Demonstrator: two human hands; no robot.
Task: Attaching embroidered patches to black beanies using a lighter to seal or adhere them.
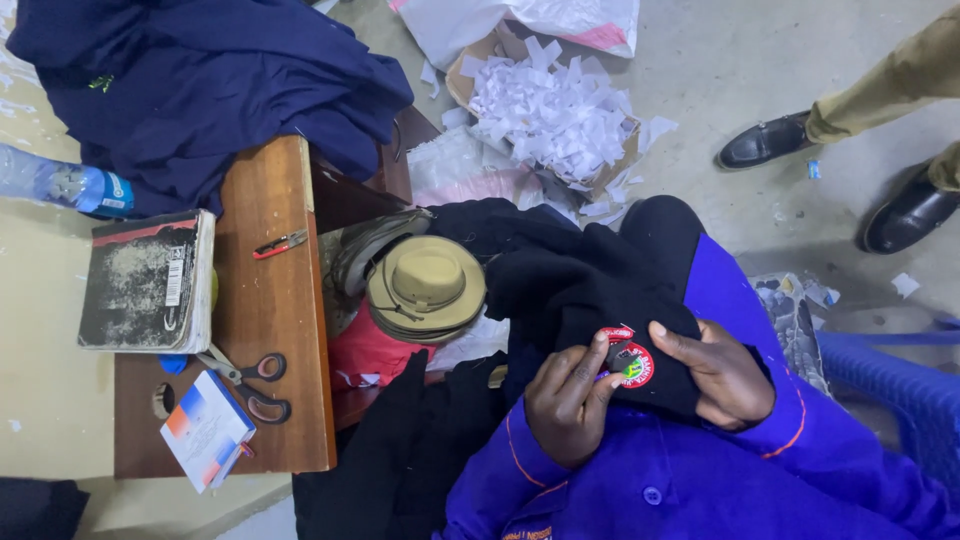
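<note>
A black garment (580, 290) is spread over the lap near the centre of the view, with a round red embroidered badge (630, 364) lying on its near edge; the badge is pinched at its left side by the left hand (568, 400), whose grip is closed with thumb and fingertips on the badge and a small purple-tipped item between them, too small to be identified; the garment is pressed just right of the badge by the right hand (722, 372), whose fingers are curled over the cloth in a closed grip on the garment; purple sleeves (700, 470) are seen at the near edge. To the left, a stack of khaki brimmed hats (426, 287) is set beside the garment; further left, a wooden bench (270, 300) carries a worn book (147, 282), scissors (250, 382), a small booklet (205, 428) and a red-handled clipper (280, 243); dark blue clothing (200, 80) is heaped at the far left, touching a water bottle (65, 185). A carton of white paper scraps (550, 110) sits on the floor at the far side; another person's black shoes (765, 142) stand at the far right.
</note>
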